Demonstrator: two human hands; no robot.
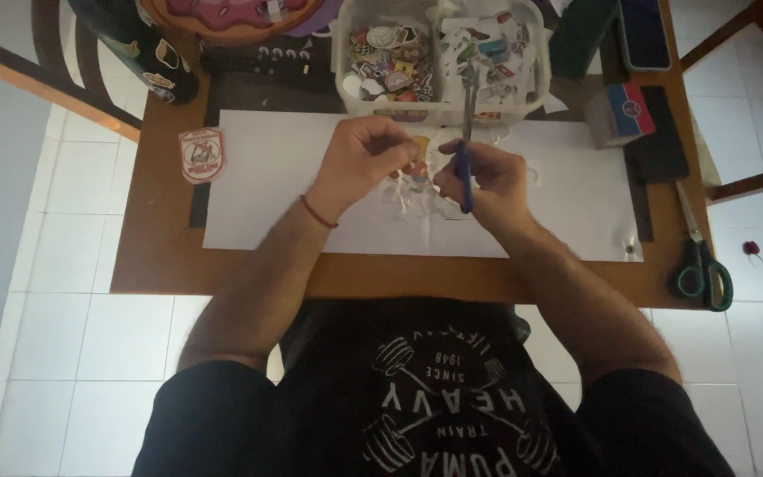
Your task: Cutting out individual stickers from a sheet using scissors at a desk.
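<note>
My left hand (366,157) pinches a small colourful sticker sheet (414,168) above a large white paper sheet (267,185) on the wooden table. Blue-handled scissors (466,132) are gripped in my right hand (486,181), blades pointing away from me and meeting the sticker's right edge. White paper offcuts (417,205) lie on the sheet just under both hands. A red thread band circles my left wrist.
A white two-part tray (439,53) full of cut stickers stands beyond the hands. Green-handled scissors (701,265) lie at the table's right edge. A red-and-white sticker (200,155) lies at left, a small box (620,113) and dark cases at right. White tiled floor surrounds the table.
</note>
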